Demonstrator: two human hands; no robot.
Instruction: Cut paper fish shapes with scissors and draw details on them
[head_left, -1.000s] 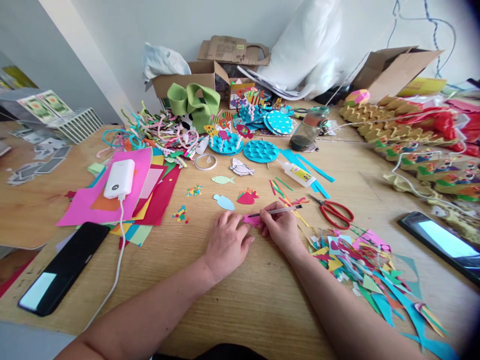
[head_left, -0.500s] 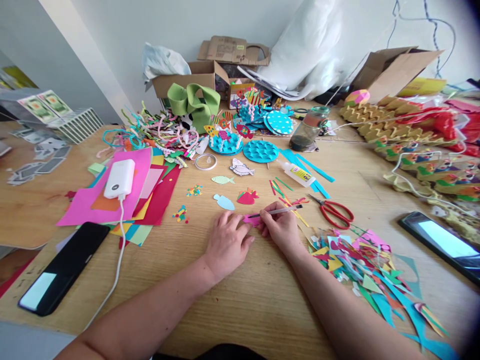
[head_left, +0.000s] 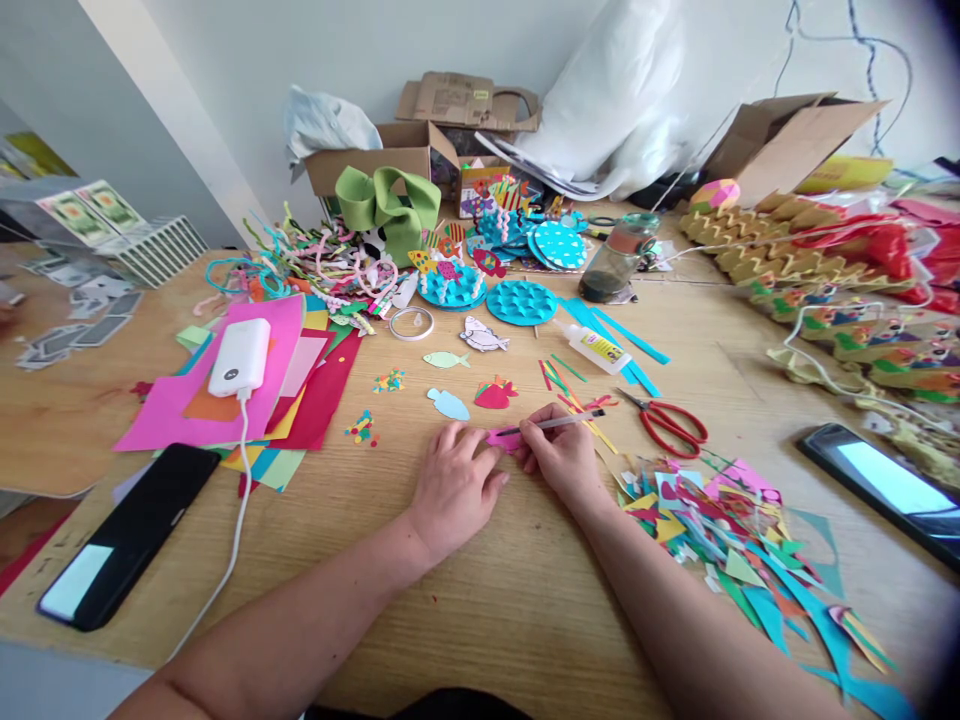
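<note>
A small pink paper piece [head_left: 506, 439] lies on the wooden table, partly hidden beneath my fingers. My left hand [head_left: 455, 485] rests on the table with its fingertips at the paper's left side, thumb apart. Pinched in my right hand [head_left: 561, 455] is a slim pen [head_left: 566, 421], its tip touching the pink paper. Just beyond my hands lie a blue paper fish [head_left: 448, 404], a red paper fish [head_left: 496, 394] and a pale green paper fish [head_left: 446, 360]. Farther back is a white fish cutout [head_left: 484, 335] with dark outlines.
Red-handled scissors [head_left: 667, 422], a glue bottle [head_left: 596, 347] and paper scraps [head_left: 739, 540] lie to the right. A phone [head_left: 127, 535], a power bank [head_left: 240, 358] and coloured sheets [head_left: 322, 400] are at left. A glass jar [head_left: 619, 258] and blue discs [head_left: 521, 302] stand behind.
</note>
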